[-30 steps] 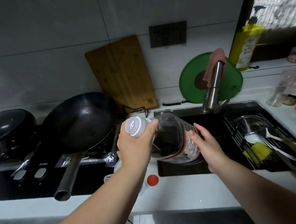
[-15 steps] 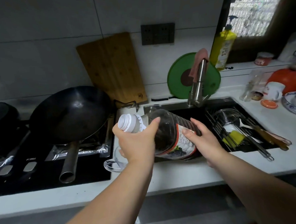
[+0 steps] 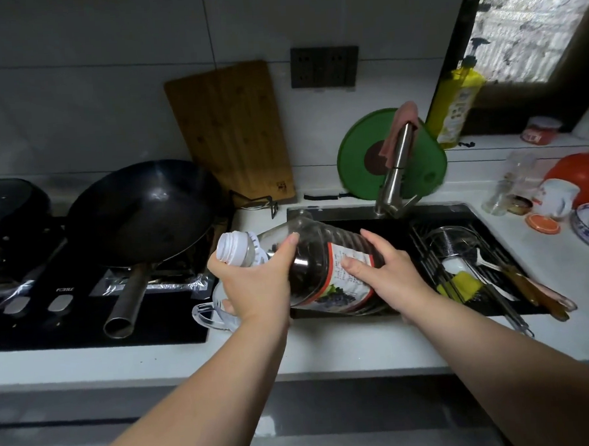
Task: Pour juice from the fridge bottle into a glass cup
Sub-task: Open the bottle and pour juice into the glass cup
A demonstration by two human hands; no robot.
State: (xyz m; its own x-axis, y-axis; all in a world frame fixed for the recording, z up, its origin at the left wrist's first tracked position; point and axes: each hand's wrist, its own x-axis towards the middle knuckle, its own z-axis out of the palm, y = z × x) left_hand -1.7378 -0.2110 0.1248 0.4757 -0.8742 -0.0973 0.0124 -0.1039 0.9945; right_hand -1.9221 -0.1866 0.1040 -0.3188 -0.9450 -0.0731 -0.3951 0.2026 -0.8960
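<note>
Two hands are what we have on the load, and we start with the biggest surfaces. We stand at a long white stone countertop (image 3: 327,350), with a black sunken sink (image 3: 361,216) ahead and to the right and a black glass hob (image 3: 86,322) to the left carrying a round dark steel wok (image 3: 142,210).

Above the counter's near edge we hold a large clear plastic bottle of dark grape juice (image 3: 308,256), uncapped, with a white threaded neck. Its long axis lies close to level, base towards the sink on the right, mouth pointing left and slightly up. No juice shows at the mouth.

Our left hand (image 3: 255,286) is wrapped around the shoulder just behind the neck, thumb over the top, fingers curled underneath. Our right hand (image 3: 388,279) has its fingers spread wide and pressed against the labelled body from the near side, cradling more than clamping.

Smallest is the clear glass cup with a handle (image 3: 211,312). It stands on the counter at the hob's right edge, directly below the left hand, which hides most of it; only its rim and handle show to the left of the wrist.

We judge that the pour turns on one relation: the mouth sits above the cup and a little beyond it, still angled upward. The left hand is nearer and would guide the neck down, while the right lifts the base.
</note>
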